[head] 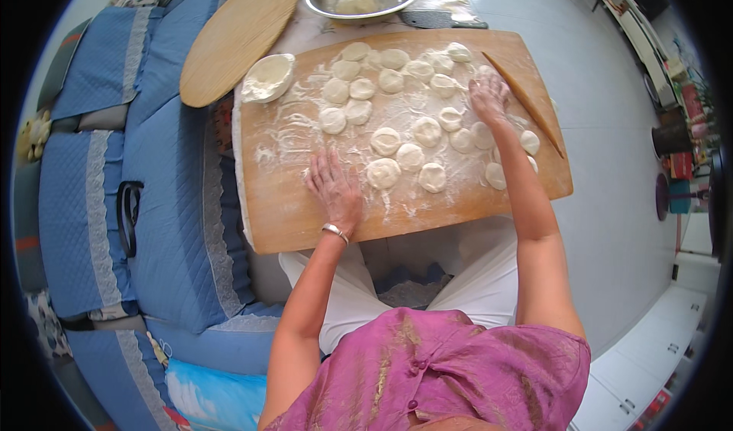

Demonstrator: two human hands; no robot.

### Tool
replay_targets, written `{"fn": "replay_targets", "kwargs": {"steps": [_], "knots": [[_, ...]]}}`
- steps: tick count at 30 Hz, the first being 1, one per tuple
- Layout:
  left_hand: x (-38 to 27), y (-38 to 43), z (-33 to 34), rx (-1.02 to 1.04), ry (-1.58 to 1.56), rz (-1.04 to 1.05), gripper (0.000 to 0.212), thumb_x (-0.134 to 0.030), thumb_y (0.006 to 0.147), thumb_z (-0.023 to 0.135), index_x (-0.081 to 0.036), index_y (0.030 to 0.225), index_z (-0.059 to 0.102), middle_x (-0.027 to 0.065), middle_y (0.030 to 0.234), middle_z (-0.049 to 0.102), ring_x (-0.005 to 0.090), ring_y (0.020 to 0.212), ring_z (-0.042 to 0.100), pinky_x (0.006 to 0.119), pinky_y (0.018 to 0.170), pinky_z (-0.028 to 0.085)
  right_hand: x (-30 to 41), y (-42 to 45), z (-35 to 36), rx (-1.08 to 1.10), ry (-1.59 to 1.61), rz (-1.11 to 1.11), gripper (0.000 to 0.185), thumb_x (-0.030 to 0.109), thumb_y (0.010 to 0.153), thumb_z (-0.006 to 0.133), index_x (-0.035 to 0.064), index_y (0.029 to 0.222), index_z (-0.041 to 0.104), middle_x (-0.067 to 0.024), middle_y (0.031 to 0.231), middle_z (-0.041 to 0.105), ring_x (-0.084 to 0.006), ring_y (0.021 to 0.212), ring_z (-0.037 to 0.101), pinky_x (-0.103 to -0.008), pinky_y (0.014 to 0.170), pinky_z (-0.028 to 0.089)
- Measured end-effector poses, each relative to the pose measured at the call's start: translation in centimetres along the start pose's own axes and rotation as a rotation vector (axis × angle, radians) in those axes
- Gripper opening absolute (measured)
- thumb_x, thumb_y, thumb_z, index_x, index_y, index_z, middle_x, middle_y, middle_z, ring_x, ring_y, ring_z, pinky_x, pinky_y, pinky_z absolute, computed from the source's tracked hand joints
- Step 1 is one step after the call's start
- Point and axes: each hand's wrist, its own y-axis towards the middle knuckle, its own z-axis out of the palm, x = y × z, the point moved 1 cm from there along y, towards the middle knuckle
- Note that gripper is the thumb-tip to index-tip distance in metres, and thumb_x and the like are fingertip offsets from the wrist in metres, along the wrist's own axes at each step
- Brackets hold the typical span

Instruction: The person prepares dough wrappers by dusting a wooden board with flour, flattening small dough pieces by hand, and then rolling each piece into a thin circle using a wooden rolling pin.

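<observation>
My left hand lies palm down on the floured wooden board, fingers slightly spread. Whatever may be under its palm is hidden. To its right is a flattened dough round, with several more rounds beyond. At the board's far right, my right hand reaches down among dough rounds. A pale piece of dough shows just past its fingers, but its grip is unclear from above. Beside that hand, a tapered wooden rolling pin lies slantwise. My right forearm partly covers some rounds.
A bowl of flour sits at the board's far left corner, near a round wooden lid or board. Behind stand a metal basin holding dough and a cleaver. A blue-covered sofa is on the left.
</observation>
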Motion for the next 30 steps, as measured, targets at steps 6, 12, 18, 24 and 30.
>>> {"fn": "replay_targets", "kwargs": {"steps": [6, 12, 18, 24, 30], "knots": [[1.2, 8.9, -0.2, 0.020, 0.047, 0.201, 0.056, -0.039, 0.095, 0.054, -0.026, 0.148, 0.042, 0.0098, 0.162, 0.020, 0.0356, 0.150, 0.009, 0.060, 0.116, 0.004, 8.8, -0.3, -0.5, 0.085, 0.232, 0.312, 0.077, 0.064, 0.093, 0.038, 0.0203, 0.155, 0.026, -0.0201, 0.162, 0.006, -0.0505, 0.146, -0.005, -0.0630, 0.115, -0.003], [-0.5, 12.5, 1.4, 0.265, 0.142, 0.467, 0.051, -0.043, 0.097, 0.049, -0.031, 0.146, 0.044, 0.0076, 0.161, 0.024, 0.0352, 0.150, 0.011, 0.063, 0.115, 0.005, 13.2, 0.2, -2.3, 0.050, 0.100, 0.381, 0.074, 0.065, 0.092, 0.039, 0.0238, 0.154, 0.031, -0.0203, 0.162, 0.007, -0.0545, 0.144, -0.006, -0.0659, 0.113, -0.003], [1.3, 13.2, 2.3, 0.190, 0.110, 0.534, 0.041, -0.032, 0.096, 0.050, -0.026, 0.136, 0.056, 0.0039, 0.156, 0.035, 0.0295, 0.147, 0.024, 0.062, 0.115, 0.013, 16.0, -2.1, -0.8, 0.074, 0.135, 0.333, 0.072, 0.059, 0.094, 0.039, 0.0197, 0.154, 0.029, -0.0216, 0.161, 0.009, -0.0515, 0.146, -0.001, -0.0649, 0.114, 0.000], [5.2, 12.7, -1.0, 0.199, 0.091, 0.499, 0.040, -0.014, 0.089, 0.062, -0.023, 0.128, 0.062, 0.0031, 0.150, 0.044, 0.0295, 0.143, 0.031, 0.055, 0.113, 0.021, 22.8, -9.0, -5.0, 0.387, 0.066, 0.008, 0.066, 0.049, 0.096, 0.044, 0.0146, 0.152, 0.034, -0.0182, 0.160, 0.018, -0.0452, 0.146, 0.015, -0.0623, 0.115, 0.016], [7.5, 12.5, -2.9, 0.018, -0.075, 0.423, 0.039, -0.020, 0.090, 0.060, -0.019, 0.130, 0.061, 0.0120, 0.147, 0.043, 0.0333, 0.144, 0.028, 0.056, 0.114, 0.018, 17.9, -1.9, -5.1, 0.224, -0.022, -0.173, 0.056, 0.047, 0.098, 0.044, 0.0154, 0.144, 0.048, -0.0138, 0.153, 0.037, -0.0366, 0.143, 0.030, -0.0514, 0.115, 0.028]]}}
